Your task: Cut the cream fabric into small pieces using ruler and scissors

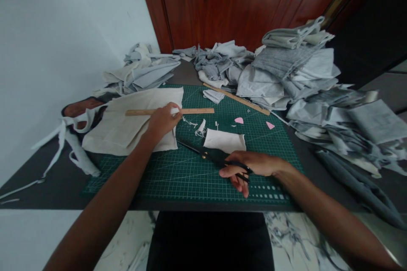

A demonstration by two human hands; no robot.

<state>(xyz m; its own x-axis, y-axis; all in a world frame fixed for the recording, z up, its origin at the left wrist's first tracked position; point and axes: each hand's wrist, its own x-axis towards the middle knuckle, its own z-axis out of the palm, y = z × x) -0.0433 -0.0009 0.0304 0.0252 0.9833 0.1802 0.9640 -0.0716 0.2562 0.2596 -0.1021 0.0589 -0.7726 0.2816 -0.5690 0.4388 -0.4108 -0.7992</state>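
My right hand is closed around the handles of black scissors. The blades point left, and their tip is by the lower right edge of a cream cloth. My left hand lies over that cloth and a wooden ruler, fingers closed around a small white piece whose kind I cannot make out. Between my hands, a white rectangular cloth piece lies flat, next to loose thread scraps. Everything here rests on a green cutting mat.
A second wooden ruler lies slanted near a small folded cloth. Two pink chalk-like pieces are on the mat. Grey and white fabric piles line the back and right; another pile stands at the left wall.
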